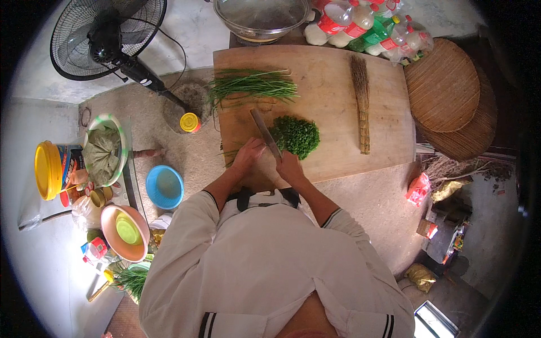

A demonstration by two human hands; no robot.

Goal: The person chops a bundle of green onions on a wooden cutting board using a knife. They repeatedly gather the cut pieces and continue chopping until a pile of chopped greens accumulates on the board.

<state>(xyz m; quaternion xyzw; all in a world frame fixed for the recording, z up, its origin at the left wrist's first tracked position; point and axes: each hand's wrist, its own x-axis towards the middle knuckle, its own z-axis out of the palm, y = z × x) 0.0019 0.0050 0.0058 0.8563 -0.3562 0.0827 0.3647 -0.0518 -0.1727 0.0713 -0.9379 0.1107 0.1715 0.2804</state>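
On a large wooden board (334, 88), my right hand (290, 166) is closed around the handle of a kitchen knife (265, 132), whose blade points up and to the left. Just left of the blade is my left hand (252, 151), its fingers bent near the knife; some green stalks (230, 157) lie beside it, and whether it holds any cannot be told. A heap of finely chopped greens (296, 136) sits right of the blade. Farther up the board lies a bunch of long uncut green stalks (255, 85), probably chives.
A straw whisk broom (363, 105) lies on the board's right part. Behind the board are a lidded metal pan (262, 19) and several plastic bottles (372, 29). Round woven trays (446, 84) stand at the right; a fan (107, 46) and a blue basin (165, 187) are at the left.
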